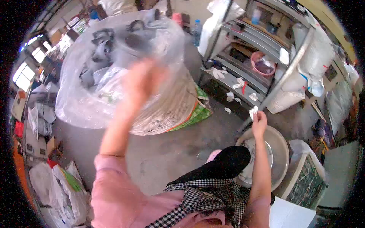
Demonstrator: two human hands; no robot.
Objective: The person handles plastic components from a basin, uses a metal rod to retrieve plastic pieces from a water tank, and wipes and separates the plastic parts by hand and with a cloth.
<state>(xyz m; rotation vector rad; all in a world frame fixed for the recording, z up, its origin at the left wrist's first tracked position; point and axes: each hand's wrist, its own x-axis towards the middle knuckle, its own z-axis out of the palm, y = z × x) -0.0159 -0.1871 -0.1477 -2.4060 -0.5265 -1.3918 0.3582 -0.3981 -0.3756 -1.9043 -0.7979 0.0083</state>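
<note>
My left hand point(146, 78) is raised over the front of a large open bag point(72, 102) lined with clear plastic. Motion smears its fingers. Just beyond it is a blurred grey part point(135, 40); whether the hand touches it cannot be made out. More grey plastic parts point(102, 43) lie inside the bag. On the right, my right hand point(259, 118) pinches a crumpled white scrap point(253, 111) above the rim of a round beige basin point(279, 138).
A metal shelf rack point(262, 89) holds a pink basket point(263, 64) and white gloves point(217, 73). White scraps point(227, 110) lie on the floor. A blue bottle point(196, 32) stands behind the bag. White sacks point(68, 193) sit at the lower left, a framed panel point(306, 180) at the lower right.
</note>
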